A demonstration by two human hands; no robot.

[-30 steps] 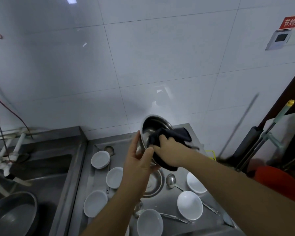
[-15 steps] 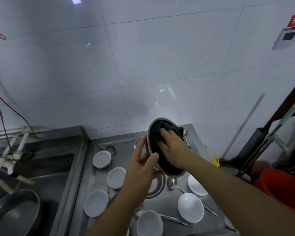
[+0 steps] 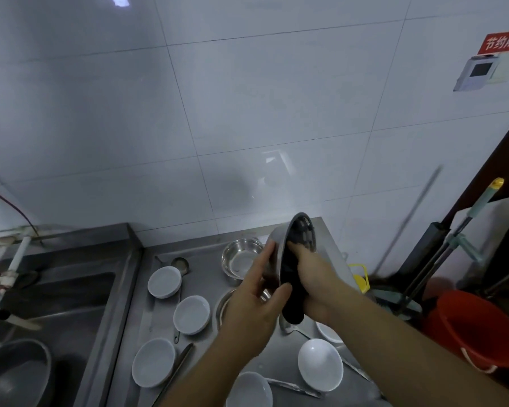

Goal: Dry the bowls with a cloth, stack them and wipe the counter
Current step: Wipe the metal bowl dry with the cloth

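I hold a steel bowl tilted on edge above the counter, its opening turned to the right. My left hand grips its rim and outer wall. My right hand presses a dark cloth into the bowl's inside; the cloth's tail hangs below the rim. Several white bowls lie on the counter, among them one at the back left and one at the front right. A second steel bowl stands behind my left hand, and another steel bowl lies under it, mostly hidden.
A sink with a grey basin is at the left. Spoons and ladles lie among the bowls. A red bucket, a mop handle and a yellow object stand right of the counter. The tiled wall rises behind.
The steel bowl has turned further on edge, its opening now facing right. My right hand with the cloth has moved deeper and lower inside it. The second steel bowl behind has come into view.
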